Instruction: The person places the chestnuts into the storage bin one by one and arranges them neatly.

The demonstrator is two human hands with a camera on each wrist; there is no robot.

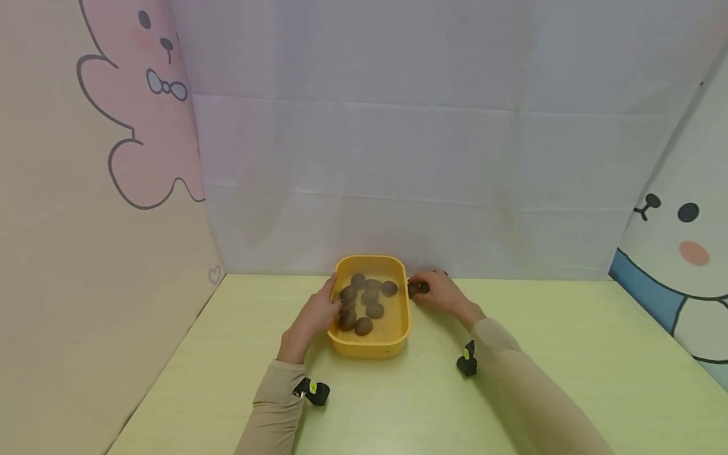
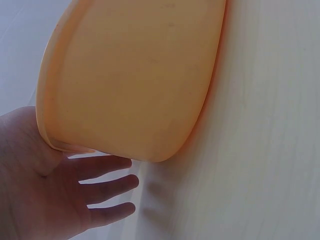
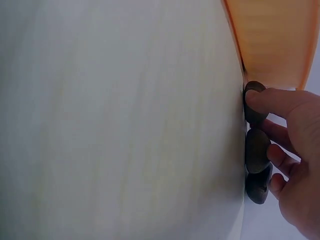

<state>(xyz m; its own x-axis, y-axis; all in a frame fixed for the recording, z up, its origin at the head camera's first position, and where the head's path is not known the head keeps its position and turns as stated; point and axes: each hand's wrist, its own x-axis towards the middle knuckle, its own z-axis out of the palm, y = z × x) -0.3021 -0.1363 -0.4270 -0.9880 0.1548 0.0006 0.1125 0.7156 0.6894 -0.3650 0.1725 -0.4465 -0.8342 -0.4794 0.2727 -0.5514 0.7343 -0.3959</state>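
A yellow plastic bin [image 1: 370,350] stands on the table with several dark, smooth pebbles [image 1: 363,326] loose inside it. My left hand [image 1: 316,313] holds the bin's left side, thumb over the rim and fingers outside; the left wrist view shows three fingers spread beside the wall [image 2: 135,75]. Just right of the bin, my right hand [image 1: 445,296] pinches a dark pebble [image 3: 255,114] between thumb and forefinger, low at the tabletop. Two more pebbles lie in a row under the other fingers, a nearer one [image 3: 257,152] and a farther one [image 3: 258,188].
The pale yellow-green table [image 1: 392,404] meets a white cloth backdrop [image 1: 364,151] just behind the bin. Cartoon-printed panels stand at the left [image 1: 142,151] and right [image 1: 682,278]. A small black camera sits on each wrist.
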